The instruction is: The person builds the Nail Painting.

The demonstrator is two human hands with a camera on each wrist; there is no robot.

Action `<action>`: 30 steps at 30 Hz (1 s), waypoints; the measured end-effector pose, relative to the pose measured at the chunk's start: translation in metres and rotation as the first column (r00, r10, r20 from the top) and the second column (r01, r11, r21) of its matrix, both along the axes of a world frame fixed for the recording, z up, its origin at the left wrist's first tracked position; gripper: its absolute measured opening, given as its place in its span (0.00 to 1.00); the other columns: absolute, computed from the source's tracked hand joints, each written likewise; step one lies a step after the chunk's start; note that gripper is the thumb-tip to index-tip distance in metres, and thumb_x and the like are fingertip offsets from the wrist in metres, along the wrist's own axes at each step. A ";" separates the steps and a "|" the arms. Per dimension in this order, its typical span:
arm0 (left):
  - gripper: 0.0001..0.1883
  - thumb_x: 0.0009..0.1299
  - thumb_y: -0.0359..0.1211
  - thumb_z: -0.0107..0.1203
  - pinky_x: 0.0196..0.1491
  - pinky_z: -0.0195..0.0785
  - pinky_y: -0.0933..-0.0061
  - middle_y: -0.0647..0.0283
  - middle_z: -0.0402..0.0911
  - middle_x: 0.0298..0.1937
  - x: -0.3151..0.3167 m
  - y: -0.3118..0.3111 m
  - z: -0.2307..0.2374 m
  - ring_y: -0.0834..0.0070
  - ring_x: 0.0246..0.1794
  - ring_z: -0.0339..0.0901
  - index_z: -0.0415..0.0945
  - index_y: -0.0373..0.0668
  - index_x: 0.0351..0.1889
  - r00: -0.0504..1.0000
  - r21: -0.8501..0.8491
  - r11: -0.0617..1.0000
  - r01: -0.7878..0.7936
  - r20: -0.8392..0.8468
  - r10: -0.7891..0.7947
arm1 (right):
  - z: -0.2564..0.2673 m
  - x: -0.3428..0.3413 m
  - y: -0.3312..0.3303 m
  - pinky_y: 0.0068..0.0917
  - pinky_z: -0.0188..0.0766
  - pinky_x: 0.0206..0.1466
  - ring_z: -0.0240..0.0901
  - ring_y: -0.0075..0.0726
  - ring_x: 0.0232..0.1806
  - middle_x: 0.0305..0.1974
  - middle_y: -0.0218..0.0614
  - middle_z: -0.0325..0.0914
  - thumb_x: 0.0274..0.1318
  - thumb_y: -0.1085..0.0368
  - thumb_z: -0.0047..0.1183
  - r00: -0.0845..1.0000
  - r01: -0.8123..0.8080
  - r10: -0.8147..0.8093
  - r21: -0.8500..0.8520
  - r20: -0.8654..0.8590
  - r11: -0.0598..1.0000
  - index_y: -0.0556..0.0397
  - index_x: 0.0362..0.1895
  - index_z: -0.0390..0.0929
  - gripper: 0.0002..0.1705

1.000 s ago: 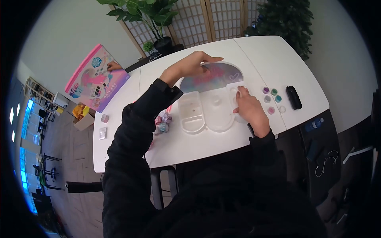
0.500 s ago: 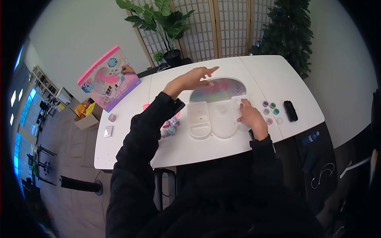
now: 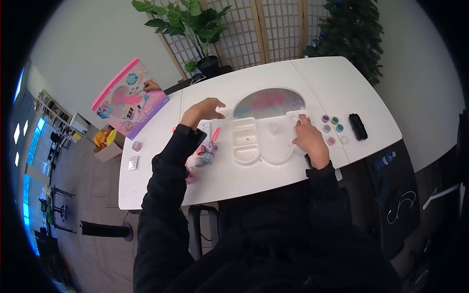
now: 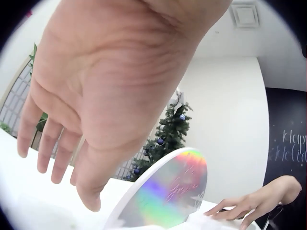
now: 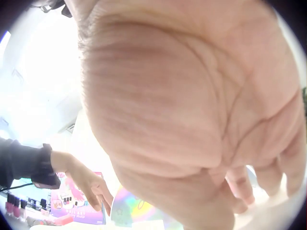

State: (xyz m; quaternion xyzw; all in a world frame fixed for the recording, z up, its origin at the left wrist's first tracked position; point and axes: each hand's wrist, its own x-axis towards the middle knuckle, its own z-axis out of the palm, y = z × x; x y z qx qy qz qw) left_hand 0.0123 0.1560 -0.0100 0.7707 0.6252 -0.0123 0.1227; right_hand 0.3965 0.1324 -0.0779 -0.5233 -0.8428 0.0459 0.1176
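A white plastic tray [image 3: 275, 152] with several compartments lies on the table in the head view. Along its back edge stands a half-round iridescent panel [image 3: 267, 101] with pink lettering and a heart. My right hand [image 3: 311, 141] rests on the tray's right section, fingertips touching it and partly covering it. To the left of the panel, my left hand [image 3: 202, 112] hovers over the table with relaxed fingers and nothing in it. In the left wrist view its palm and loosely extended fingers [image 4: 59, 155] show beside the panel.
Small pots of coloured glitter [image 3: 339, 128] and a black case [image 3: 358, 127] lie right of the tray. Left of it are small bottles [image 3: 207, 157] and a pink stick [image 3: 215, 134]. A nail art box [image 3: 129, 100] stands at the back left, near a small jar [image 3: 136, 146].
My left hand has drawn away from the panel, leftward and back toward me, uncovering the panel and the pink stick. My right hand stays on the tray's right section.
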 end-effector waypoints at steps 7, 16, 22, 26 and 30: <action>0.40 0.69 0.45 0.65 0.73 0.62 0.61 0.61 0.60 0.82 0.002 0.016 -0.041 0.58 0.76 0.66 0.64 0.39 0.76 0.984 -0.269 0.962 0.053 -0.152 -0.097 | 0.008 -0.001 -0.005 0.45 0.83 0.58 0.65 0.59 0.73 0.66 0.46 0.67 0.49 0.64 0.73 1.000 0.015 -0.016 -0.053 -0.008 0.998 0.70 0.55 0.77 0.32; 0.39 0.75 0.43 0.59 0.74 0.61 0.63 0.59 0.59 0.83 -0.015 -0.024 -0.008 0.57 0.76 0.67 0.55 0.44 0.81 0.990 -0.211 0.974 -0.084 -0.130 0.057 | 0.012 0.000 -0.002 0.42 0.77 0.62 0.69 0.55 0.69 0.74 0.49 0.60 0.53 0.65 0.69 1.000 0.006 -0.004 -0.097 0.023 0.995 0.66 0.59 0.75 0.31; 0.26 0.73 0.38 0.64 0.68 0.70 0.63 0.52 0.80 0.66 -0.035 -0.087 0.042 0.56 0.66 0.78 0.76 0.39 0.67 0.989 0.090 0.987 -0.134 0.066 0.129 | 0.003 0.002 0.005 0.43 0.80 0.62 0.66 0.56 0.73 0.71 0.47 0.64 0.52 0.67 0.70 0.998 -0.007 0.001 -0.092 -0.058 0.996 0.67 0.58 0.76 0.30; 0.20 0.74 0.34 0.63 0.62 0.75 0.65 0.54 0.87 0.56 -0.046 -0.115 0.060 0.62 0.57 0.84 0.80 0.38 0.62 0.967 -0.024 0.977 -0.213 0.141 0.214 | 0.010 0.001 0.005 0.42 0.79 0.63 0.64 0.55 0.75 0.74 0.47 0.61 0.53 0.65 0.69 1.000 -0.006 0.008 -0.125 0.015 0.992 0.66 0.63 0.74 0.34; 0.19 0.74 0.35 0.60 0.53 0.79 0.67 0.55 0.89 0.49 -0.077 -0.121 0.071 0.65 0.48 0.86 0.81 0.41 0.62 0.936 -0.014 0.947 -0.321 0.150 0.319 | 0.010 0.000 0.007 0.43 0.75 0.67 0.61 0.55 0.76 0.77 0.48 0.57 0.55 0.64 0.68 0.999 0.006 -0.001 -0.158 0.034 0.987 0.64 0.66 0.73 0.35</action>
